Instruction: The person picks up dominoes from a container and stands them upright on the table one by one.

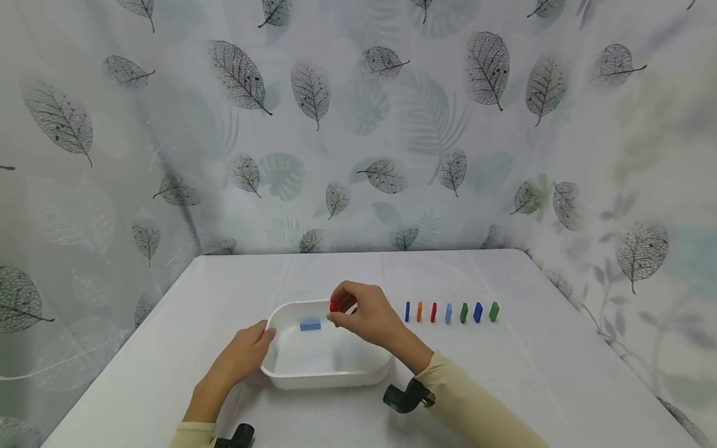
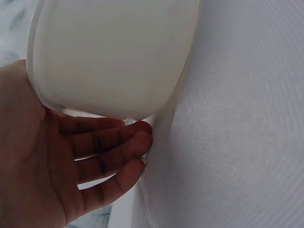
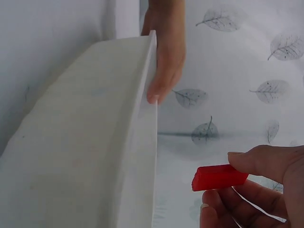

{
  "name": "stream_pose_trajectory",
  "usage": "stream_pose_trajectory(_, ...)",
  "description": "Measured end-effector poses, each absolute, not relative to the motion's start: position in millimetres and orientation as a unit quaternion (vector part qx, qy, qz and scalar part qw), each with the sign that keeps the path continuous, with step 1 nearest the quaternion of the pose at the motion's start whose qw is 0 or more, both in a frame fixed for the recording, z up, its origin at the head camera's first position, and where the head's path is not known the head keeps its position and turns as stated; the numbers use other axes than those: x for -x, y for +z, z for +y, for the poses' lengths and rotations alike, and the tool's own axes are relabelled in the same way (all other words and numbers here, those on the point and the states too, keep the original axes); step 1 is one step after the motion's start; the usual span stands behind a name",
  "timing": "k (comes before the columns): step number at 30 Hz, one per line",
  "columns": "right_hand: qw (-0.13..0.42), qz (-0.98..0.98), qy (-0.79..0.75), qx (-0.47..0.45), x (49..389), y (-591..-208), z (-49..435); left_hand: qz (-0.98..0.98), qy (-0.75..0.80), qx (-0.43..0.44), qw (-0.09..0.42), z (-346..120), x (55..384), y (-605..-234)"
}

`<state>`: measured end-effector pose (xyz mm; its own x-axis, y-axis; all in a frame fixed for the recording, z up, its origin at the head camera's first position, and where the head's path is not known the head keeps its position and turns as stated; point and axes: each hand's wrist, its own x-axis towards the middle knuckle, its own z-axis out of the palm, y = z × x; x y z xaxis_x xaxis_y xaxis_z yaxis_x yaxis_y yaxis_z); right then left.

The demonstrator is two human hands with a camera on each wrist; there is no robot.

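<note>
A white plastic tub [image 1: 327, 379] rests on the table in the middle of the head view. My left hand [image 1: 244, 353] holds its left end, with the thumb on the rim and the fingers against the outer wall, as the left wrist view shows. Between the thumb and fingers of my right hand [image 1: 366, 314] is a pinched red domino block [image 3: 218, 177], held above the tub's far side. Inside the tub lies a light blue domino block [image 1: 310, 325] on its side.
To the right of the tub, several domino blocks stand upright in a spaced row, from a dark blue one [image 1: 407, 311] to a green one [image 1: 494, 312]. A white cloth covers the table [image 1: 504, 386]. Leaf-patterned curtains [image 1: 358, 137] hang behind and beside it.
</note>
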<state>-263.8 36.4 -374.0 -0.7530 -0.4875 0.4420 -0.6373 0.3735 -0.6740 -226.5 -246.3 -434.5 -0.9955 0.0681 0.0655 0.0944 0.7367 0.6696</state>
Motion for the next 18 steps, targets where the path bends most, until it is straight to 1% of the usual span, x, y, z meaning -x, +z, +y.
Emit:
stream_pose_trajectory(10, 0.113, -0.838, 0.442, -0.300, 278, -368, 66, -0.933, -0.358, 0.038, 0.017, -247, 228, -437)
stream_pose_trajectory(18, 0.116, -0.853, 0.441, -0.253, 289, -368, 87, -0.934, -0.355, 0.041, 0.018, -247, 227, -436)
